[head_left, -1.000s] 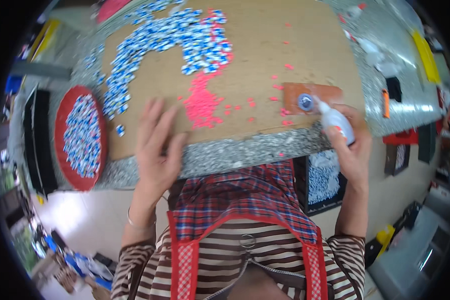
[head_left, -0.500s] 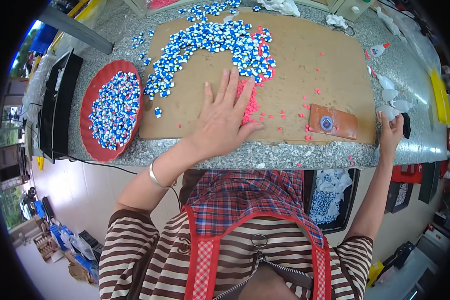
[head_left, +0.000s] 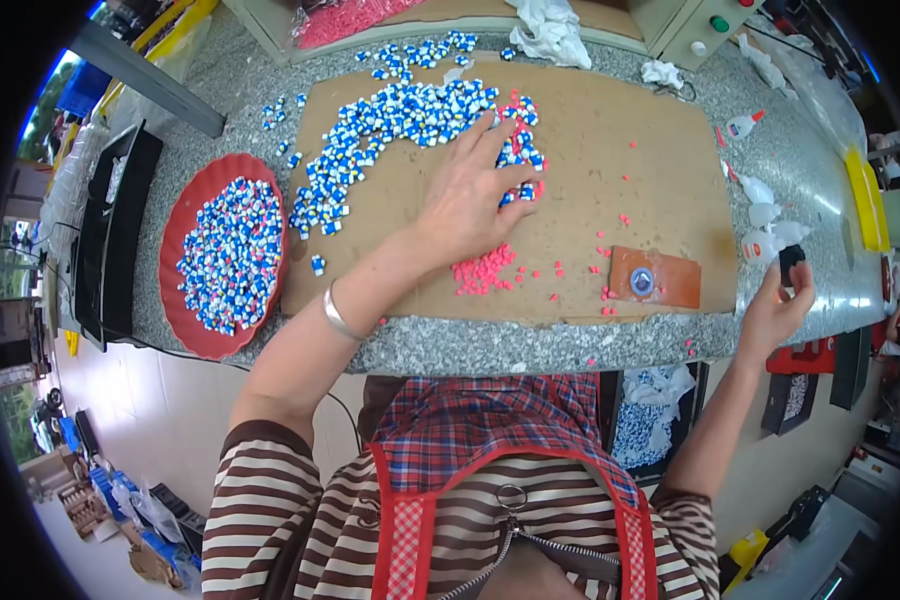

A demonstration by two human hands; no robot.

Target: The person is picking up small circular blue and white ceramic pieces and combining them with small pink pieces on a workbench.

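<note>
Blue-and-white pieces [head_left: 390, 120] and pink pieces [head_left: 482, 272] lie on the brown cardboard sheet [head_left: 630, 150]; left of it, a red tray [head_left: 185, 215]; beneath, speckled grey counter [head_left: 530, 345].

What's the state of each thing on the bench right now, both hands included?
left hand: flat, fingers spread on the blue-and-white pieces
right hand: pinching a small black object
blue-and-white small plastic pieces: scattered loose on the brown cardboard sheet
red oval tray: filled with blue-and-white pieces
pink small pieces: small heap, strays around
white squeeze bottles: lying on the granite worktop
</note>
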